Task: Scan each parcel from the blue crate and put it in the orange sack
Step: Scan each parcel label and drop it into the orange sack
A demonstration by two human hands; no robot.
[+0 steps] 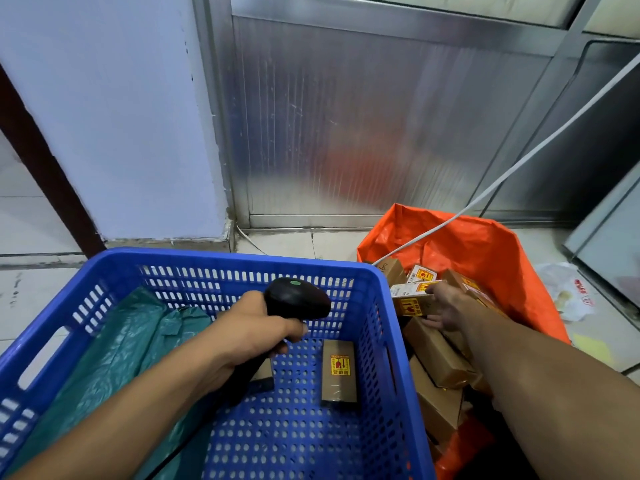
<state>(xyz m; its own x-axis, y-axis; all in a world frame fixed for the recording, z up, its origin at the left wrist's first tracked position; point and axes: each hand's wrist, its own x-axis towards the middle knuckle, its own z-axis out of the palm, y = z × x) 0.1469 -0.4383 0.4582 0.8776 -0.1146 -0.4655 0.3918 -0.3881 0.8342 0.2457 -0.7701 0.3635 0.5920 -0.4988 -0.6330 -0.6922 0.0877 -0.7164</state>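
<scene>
the right hand [445, 306] reaches into the orange sack [491, 258], fingers curled around a small cardboard parcel [414, 304] with a yellow and red sticker, held just above the heap of brown parcels [440, 358] already in the sack. the left hand [249, 336] grips a black barcode scanner [296, 299] over the blue crate [214, 261]. in the crate one brown parcel with a yellow label [339, 372] lies flat on the perforated floor, beside a crumpled green plastic bag [121, 348].

You have one blue crate [221, 258] holding one brown parcel [338, 370], one orange sack [485, 251] with perhaps eight boxes, and one black scanner [294, 299].
</scene>
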